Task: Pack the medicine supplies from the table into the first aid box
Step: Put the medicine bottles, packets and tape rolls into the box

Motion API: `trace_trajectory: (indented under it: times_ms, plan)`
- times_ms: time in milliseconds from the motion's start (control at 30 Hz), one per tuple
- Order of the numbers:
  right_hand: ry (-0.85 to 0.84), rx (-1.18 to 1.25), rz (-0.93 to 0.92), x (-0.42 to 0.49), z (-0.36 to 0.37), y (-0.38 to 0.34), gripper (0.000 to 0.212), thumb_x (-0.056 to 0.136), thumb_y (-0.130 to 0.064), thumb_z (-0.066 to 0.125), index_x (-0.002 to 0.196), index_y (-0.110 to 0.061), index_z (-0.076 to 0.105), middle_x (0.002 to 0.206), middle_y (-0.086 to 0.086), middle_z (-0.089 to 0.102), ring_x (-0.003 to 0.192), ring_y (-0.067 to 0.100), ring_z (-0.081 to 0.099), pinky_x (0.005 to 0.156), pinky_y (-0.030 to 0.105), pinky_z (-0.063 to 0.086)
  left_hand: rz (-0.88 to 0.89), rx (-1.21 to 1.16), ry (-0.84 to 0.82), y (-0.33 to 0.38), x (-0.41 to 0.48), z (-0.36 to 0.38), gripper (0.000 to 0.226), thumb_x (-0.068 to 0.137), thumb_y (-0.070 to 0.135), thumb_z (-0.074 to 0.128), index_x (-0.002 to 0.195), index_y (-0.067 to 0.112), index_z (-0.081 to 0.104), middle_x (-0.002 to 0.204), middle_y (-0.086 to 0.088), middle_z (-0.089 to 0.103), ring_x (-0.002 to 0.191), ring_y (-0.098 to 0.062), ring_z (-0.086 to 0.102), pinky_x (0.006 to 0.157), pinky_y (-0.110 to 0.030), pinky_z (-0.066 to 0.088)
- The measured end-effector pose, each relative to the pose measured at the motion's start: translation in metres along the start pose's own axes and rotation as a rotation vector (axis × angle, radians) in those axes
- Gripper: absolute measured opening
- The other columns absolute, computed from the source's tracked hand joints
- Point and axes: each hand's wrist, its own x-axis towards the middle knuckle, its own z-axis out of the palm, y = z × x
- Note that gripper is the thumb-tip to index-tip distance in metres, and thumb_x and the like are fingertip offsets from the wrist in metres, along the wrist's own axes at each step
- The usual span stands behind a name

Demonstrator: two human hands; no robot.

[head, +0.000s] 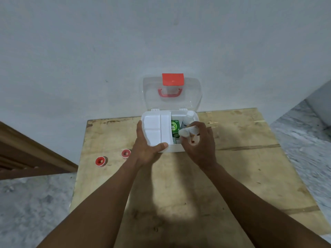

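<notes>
Centre frame, on the counter [232,176]: left hand [146,149] is gripping the box [173,149]; right hand [200,145] fingers [186,143] are gripping a roll [186,131] above its right compartment. Next, probably: lowering, releasing, then fetching two red tubs [101,161] at left.

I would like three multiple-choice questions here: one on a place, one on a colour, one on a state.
1. Where do the two red rolls lie? A in the first aid box; B on the table, left of the box; C on the lid.
2. What colour is the lid's handle? A red; B blue; C green.
3. How is the lid? A shut; B open, standing up; C taken off.
Key: B, both lie on the wood; A, it looks red; B, it stands behind the box.
</notes>
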Motion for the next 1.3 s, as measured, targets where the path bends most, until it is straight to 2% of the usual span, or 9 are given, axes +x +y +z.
trace_trajectory:
  times_ms: [100,233,400,533,700,933,1033,1200,1300]
  plan:
    - [-0.058,-0.127,-0.054,0.000,0.000,0.004,0.047,0.075,-0.024,0.073,0.115,-0.014,0.051,0.098,0.003,0.062,0.085,0.025,0.053,0.067,0.036,0.049,-0.014,-0.017,-0.001,0.001,-0.001,0.000,0.093,0.068,0.024,0.084,0.134,0.032,0.018,0.123,0.018,0.043,0.109,0.013,0.047,0.076,-0.007,0.048]
    - [-0.135,-0.328,0.013,0.005,0.000,0.004,0.040,0.078,-0.028,0.068,0.113,-0.013,0.059,0.104,0.012,0.053,0.094,0.032,0.051,0.073,0.044,0.051,-0.014,-0.030,0.000,-0.001,-0.002,0.000,0.094,0.069,0.021,0.084,0.133,0.035,0.017,0.126,0.015,0.044,0.108,0.015,0.047,0.077,-0.006,0.047]
    - [-0.173,-0.316,0.112,0.009,0.001,-0.005,0.046,0.083,-0.038,0.072,0.123,-0.023,0.056,0.108,0.016,0.051,0.094,0.030,0.053,0.074,0.038,0.052,-0.021,-0.027,-0.003,0.001,-0.002,0.000,0.092,0.067,0.024,0.083,0.130,0.038,0.017,0.124,0.018,0.043,0.109,0.014,0.046,0.077,-0.007,0.048]
    - [-0.140,-0.246,0.076,0.009,-0.005,-0.007,0.031,0.086,-0.032,0.071,0.114,-0.020,0.068,0.102,0.014,0.051,0.090,0.027,0.053,0.074,0.033,0.049,-0.026,-0.023,0.000,0.002,-0.003,0.000,0.092,0.066,0.028,0.082,0.129,0.040,0.016,0.122,0.022,0.042,0.112,0.007,0.046,0.075,-0.006,0.048]
    - [-0.149,-0.239,0.049,0.013,-0.008,-0.007,0.013,0.087,-0.013,0.068,0.092,-0.005,0.076,0.083,0.019,0.066,0.081,0.035,0.062,0.071,0.037,0.049,-0.043,-0.027,0.019,-0.001,-0.003,-0.001,0.096,0.069,0.020,0.085,0.133,0.039,0.016,0.122,0.022,0.044,0.115,0.001,0.047,0.076,-0.012,0.049]
    - [-0.377,-0.391,0.167,0.033,-0.013,-0.010,0.012,0.086,-0.026,0.068,0.082,-0.017,0.076,0.084,0.006,0.075,0.088,0.028,0.067,0.078,0.038,0.054,-0.060,0.002,0.022,-0.004,-0.001,-0.001,0.097,0.072,0.016,0.085,0.131,0.041,0.013,0.120,0.023,0.043,0.109,0.005,0.047,0.083,-0.023,0.050]
    - [-0.374,-0.472,0.185,0.031,-0.020,-0.004,0.014,0.086,-0.027,0.070,0.089,-0.015,0.076,0.094,0.009,0.073,0.096,0.031,0.060,0.081,0.038,0.051,-0.060,0.008,0.013,-0.002,-0.002,-0.001,0.098,0.067,0.024,0.085,0.131,0.041,0.012,0.119,0.025,0.043,0.109,0.005,0.047,0.083,-0.023,0.049]
    - [-0.279,-0.348,0.248,0.025,-0.019,-0.006,0.021,0.084,-0.017,0.071,0.104,-0.012,0.070,0.102,0.014,0.064,0.095,0.030,0.060,0.078,0.029,0.042,-0.052,0.021,0.005,-0.003,0.000,-0.001,0.101,0.062,0.029,0.083,0.137,0.034,0.014,0.120,0.025,0.042,0.111,0.007,0.045,0.088,-0.028,0.049]
    - [-0.284,-0.313,0.293,0.022,-0.020,-0.008,0.020,0.087,-0.018,0.068,0.105,-0.011,0.072,0.104,0.015,0.063,0.097,0.029,0.061,0.082,0.030,0.044,-0.047,0.028,0.006,-0.005,-0.001,-0.001,0.107,0.062,0.029,0.083,0.142,0.028,0.012,0.121,0.018,0.044,0.110,-0.001,0.048,0.090,-0.031,0.048]
